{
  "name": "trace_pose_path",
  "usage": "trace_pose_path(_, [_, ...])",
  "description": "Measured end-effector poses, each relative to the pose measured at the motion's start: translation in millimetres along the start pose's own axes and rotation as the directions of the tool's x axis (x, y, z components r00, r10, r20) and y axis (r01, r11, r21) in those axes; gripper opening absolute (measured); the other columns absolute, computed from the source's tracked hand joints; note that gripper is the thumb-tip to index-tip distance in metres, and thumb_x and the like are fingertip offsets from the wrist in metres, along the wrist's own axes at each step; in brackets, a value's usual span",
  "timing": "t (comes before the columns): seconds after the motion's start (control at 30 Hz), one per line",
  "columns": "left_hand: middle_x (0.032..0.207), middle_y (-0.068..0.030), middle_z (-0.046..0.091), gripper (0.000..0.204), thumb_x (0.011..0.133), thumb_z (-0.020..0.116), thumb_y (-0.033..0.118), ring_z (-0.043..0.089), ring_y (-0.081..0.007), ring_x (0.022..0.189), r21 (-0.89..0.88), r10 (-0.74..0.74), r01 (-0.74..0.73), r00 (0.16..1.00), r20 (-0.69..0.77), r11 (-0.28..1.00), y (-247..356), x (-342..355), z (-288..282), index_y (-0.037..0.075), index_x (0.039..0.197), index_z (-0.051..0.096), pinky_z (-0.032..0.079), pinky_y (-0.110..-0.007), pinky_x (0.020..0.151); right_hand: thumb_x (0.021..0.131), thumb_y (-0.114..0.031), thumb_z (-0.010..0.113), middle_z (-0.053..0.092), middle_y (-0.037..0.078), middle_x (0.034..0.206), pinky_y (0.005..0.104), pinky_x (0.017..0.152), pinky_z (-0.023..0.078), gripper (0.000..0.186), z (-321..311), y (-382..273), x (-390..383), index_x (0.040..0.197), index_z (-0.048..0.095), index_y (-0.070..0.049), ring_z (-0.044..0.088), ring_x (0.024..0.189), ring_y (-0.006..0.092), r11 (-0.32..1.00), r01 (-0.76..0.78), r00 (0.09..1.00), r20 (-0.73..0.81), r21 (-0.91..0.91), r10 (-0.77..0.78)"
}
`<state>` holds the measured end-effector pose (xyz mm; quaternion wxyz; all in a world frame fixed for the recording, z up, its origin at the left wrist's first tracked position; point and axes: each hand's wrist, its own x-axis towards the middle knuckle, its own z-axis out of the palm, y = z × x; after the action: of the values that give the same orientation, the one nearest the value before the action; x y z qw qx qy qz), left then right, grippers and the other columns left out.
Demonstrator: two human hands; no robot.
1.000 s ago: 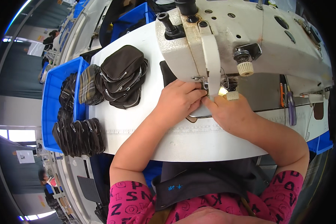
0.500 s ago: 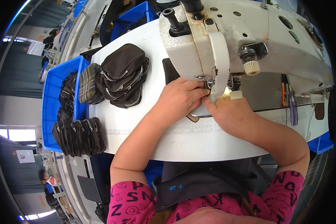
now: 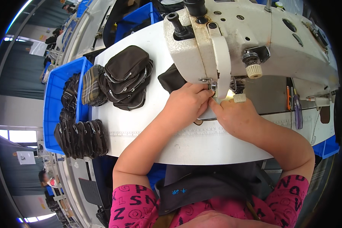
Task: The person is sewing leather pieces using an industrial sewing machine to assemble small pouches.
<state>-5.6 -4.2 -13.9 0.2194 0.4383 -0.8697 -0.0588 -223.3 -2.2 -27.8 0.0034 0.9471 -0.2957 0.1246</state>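
Dark fabric piece [image 3: 171,79], frame centre, under white sewing machine [image 3: 254,41]: left hand [image 3: 187,102] and right hand [image 3: 235,114] fingers pressed together on it; blue bin [image 3: 53,91] left.

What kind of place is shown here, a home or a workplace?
Most likely a sewing workshop or small bag factory. Both hands work at the needle of a heavy industrial sewing machine, finished dark zip pouches are stacked on the white table, and a blue bin holds many more.

Needle area under the sewing machine [image 3: 254,41] head hidden by the left hand [image 3: 187,102] and right hand [image 3: 233,114]. Dark piece [image 3: 171,79] mostly covered; its shape unclear. Whether fingers pinch anything cannot be told.
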Motion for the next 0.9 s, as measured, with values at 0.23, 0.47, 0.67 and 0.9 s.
trace_pose_path(0.23, [0.101,-0.0064,0.069,0.031,0.078,0.076,0.006,0.066,-0.0291,0.095,0.002,-0.013,0.013,1.0,0.016,1.0,0,1,-4,0.009,0.109,0.078,0.054,-0.041,0.081,0.078,-0.013,0.068,0.068,0.003,0.068,0.0353,0.052,0.05,0.051,-3,0,1,0.127,0.066,0.0,0.066,0.056,0.0205,1.0,0.028,0.997,-0.065,0.003,-0.028])
trace_pose_path(0.47, [0.099,-0.0012,0.069,0.034,0.072,0.079,0.007,0.067,-0.0227,0.092,0.071,0.082,-0.08,0.996,-0.021,0.994,-6,0,-5,0.012,0.105,0.079,0.055,-0.038,0.078,0.08,-0.013,0.067,0.068,0.003,0.067,0.0351,0.051,0.049,0.051,-4,1,2,0.129,0.064,0.0,0.067,0.056,0.0199,0.999,0.033,0.999,0.038,0.01,-0.033])
trace_pose_path(0.67, [0.101,-0.0011,0.068,0.037,0.07,0.079,0.007,0.067,-0.0219,0.094,0.1,0.101,-0.101,0.995,0.009,0.99,-8,-1,-5,0.012,0.106,0.079,0.055,-0.037,0.079,0.08,-0.012,0.066,0.068,0.003,0.065,0.0348,0.051,0.049,0.048,-3,1,3,0.127,0.064,0.001,0.067,0.055,0.02,0.999,0.039,0.999,0.029,-0.004,-0.039])
trace_pose_path(0.9, [0.105,-0.0012,0.069,0.039,0.072,0.077,0.006,0.065,-0.0241,0.095,0.099,0.143,-0.142,0.99,0.002,0.985,-11,-1,-6,0.013,0.111,0.079,0.054,-0.038,0.081,0.082,-0.013,0.066,0.068,0.004,0.066,0.0355,0.051,0.049,0.047,-6,0,5,0.126,0.064,0.002,0.067,0.056,0.0205,0.999,0.042,0.995,0.092,-0.021,-0.04])
